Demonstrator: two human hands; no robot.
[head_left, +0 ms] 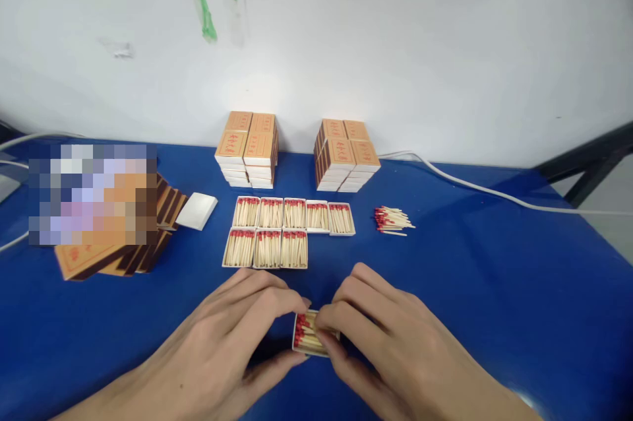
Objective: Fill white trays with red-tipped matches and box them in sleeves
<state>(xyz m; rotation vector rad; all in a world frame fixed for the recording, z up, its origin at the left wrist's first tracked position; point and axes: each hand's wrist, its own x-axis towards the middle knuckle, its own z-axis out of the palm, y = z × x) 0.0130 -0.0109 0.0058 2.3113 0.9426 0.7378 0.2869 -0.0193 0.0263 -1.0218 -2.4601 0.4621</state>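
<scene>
A small matchbox tray with red-headed matches lies near the front of the table between my hands. My left hand grips the tray's left end, with the thumb at the near side and the forefinger at the far side. The fingers of my right hand are bent together over the tray's right part, on the matches. Those fingertips hide that part of the tray, so whether they pinch a match is unclear. Just beyond my hands stand two rows of trays filled with matches, heads facing away.
Two stacks of orange matchboxes, a left stack and a right stack, stand by the wall. Loose matches lie at the right. More matchboxes and a white tray are at the left. A white cable crosses the blue table.
</scene>
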